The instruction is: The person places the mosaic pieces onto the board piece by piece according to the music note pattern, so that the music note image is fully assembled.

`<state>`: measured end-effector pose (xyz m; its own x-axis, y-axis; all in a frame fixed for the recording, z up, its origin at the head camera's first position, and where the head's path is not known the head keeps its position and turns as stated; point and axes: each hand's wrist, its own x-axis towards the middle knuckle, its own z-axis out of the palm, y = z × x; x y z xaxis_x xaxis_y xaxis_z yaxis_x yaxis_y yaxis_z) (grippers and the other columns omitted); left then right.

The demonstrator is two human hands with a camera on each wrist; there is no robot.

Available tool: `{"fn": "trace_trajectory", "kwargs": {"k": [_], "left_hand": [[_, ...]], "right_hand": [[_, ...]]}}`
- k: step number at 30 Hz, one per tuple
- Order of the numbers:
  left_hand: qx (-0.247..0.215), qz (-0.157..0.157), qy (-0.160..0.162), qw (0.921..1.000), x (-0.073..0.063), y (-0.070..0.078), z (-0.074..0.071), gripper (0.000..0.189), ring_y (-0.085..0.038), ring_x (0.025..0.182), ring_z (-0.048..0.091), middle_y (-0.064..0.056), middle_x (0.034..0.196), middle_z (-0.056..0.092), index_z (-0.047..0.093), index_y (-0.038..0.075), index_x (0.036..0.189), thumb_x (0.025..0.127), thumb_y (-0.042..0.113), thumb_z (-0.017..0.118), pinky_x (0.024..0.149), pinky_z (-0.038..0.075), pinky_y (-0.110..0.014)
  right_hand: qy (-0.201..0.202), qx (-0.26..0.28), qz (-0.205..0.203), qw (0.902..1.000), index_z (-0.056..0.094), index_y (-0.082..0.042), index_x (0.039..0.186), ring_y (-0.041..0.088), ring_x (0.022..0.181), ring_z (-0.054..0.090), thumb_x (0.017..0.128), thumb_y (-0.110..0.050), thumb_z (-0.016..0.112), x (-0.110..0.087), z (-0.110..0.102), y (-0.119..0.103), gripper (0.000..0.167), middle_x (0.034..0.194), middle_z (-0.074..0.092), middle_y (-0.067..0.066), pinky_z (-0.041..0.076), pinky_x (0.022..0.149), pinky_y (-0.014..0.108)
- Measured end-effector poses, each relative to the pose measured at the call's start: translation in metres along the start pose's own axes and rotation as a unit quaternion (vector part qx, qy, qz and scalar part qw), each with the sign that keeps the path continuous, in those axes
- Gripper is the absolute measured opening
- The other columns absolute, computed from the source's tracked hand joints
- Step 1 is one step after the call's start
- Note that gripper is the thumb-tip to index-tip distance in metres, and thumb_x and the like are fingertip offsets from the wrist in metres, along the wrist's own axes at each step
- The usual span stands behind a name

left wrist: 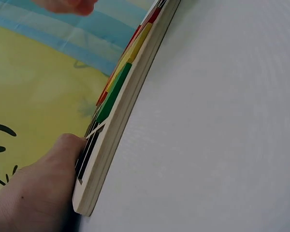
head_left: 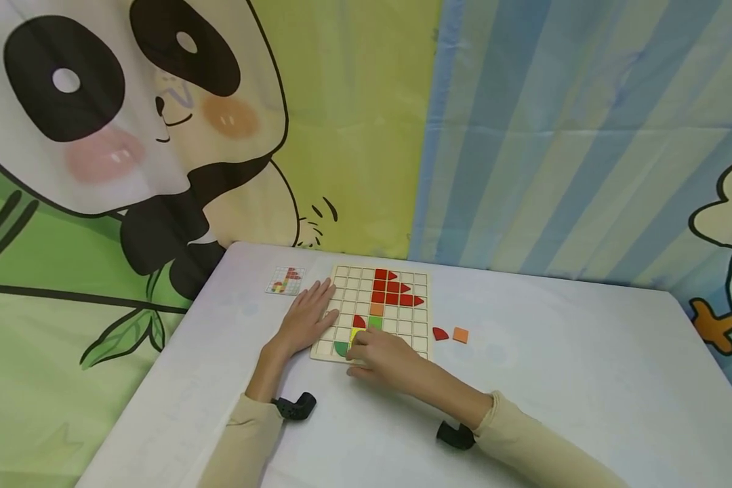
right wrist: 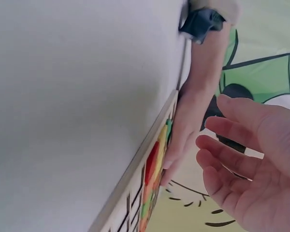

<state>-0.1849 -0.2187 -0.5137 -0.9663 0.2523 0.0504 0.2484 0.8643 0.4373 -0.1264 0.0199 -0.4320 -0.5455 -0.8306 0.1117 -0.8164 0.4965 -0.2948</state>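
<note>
A wooden grid board lies on the table. My left hand rests flat along its left edge, fingers extended; in the left wrist view the thumb lies against the board's side. Over the lower part of the board hovers my right hand, its fingers loosely bent with nothing between them in the right wrist view. Red pieces fill cells at the top, with an orange square and a green square below. Near the bottom left sit a red quarter-round, a green quarter-round and a partly hidden yellow piece.
Right of the board lie a loose red quarter-round and a loose orange square. A small pattern card is at the upper left, beside the left fingertips. The white table meets a printed cloth backdrop behind.
</note>
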Motion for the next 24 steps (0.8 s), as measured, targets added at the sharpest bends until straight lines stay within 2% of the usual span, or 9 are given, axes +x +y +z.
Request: {"fn": "trace_trajectory", "kwargs": {"k": [4,9,18,24], "left_hand": [[-0.002,-0.007,0.004,1.0,-0.001,0.001,-0.002,0.067,-0.033,0.161,0.014,-0.01,0.173,0.021,0.03,0.007,0.163,0.108,0.039,0.049,0.131,0.011,-0.054],[-0.008,-0.005,0.007,0.9999,-0.001,0.001,-0.003,0.067,-0.034,0.161,0.015,-0.011,0.173,0.021,0.031,0.006,0.163,0.107,0.038,0.05,0.131,0.011,-0.055],[-0.011,-0.002,0.0,0.9999,0.001,0.0,-0.002,0.067,-0.033,0.162,0.013,-0.01,0.173,0.019,0.029,0.007,0.163,0.108,0.039,0.049,0.131,0.01,-0.053],[-0.013,-0.003,-0.004,0.9999,0.001,0.0,-0.001,0.068,-0.032,0.162,0.012,-0.01,0.174,0.019,0.029,0.007,0.164,0.108,0.04,0.049,0.131,0.01,-0.053]], "right_hand": [[-0.001,0.005,-0.01,0.9999,0.081,-0.011,0.109,0.014,0.096,0.063,0.091,-0.025,0.081,-0.023,-0.006,0.0,0.023,0.104,0.072,-0.001,0.055,0.08,0.018],[0.019,-0.01,-0.022,0.9995,0.08,-0.012,0.107,0.013,0.093,0.065,0.089,-0.021,0.083,-0.053,-0.008,0.009,0.021,0.101,0.073,-0.003,0.056,0.076,0.018],[0.012,0.01,0.023,0.9996,0.079,-0.012,0.107,0.013,0.091,0.065,0.088,-0.015,0.081,-0.094,-0.005,0.033,0.019,0.1,0.071,-0.002,0.058,0.075,0.023],[0.005,0.046,0.052,0.9975,0.079,-0.011,0.107,0.011,0.092,0.066,0.088,-0.014,0.081,-0.112,-0.012,0.055,0.019,0.102,0.072,-0.003,0.058,0.074,0.025]]}}
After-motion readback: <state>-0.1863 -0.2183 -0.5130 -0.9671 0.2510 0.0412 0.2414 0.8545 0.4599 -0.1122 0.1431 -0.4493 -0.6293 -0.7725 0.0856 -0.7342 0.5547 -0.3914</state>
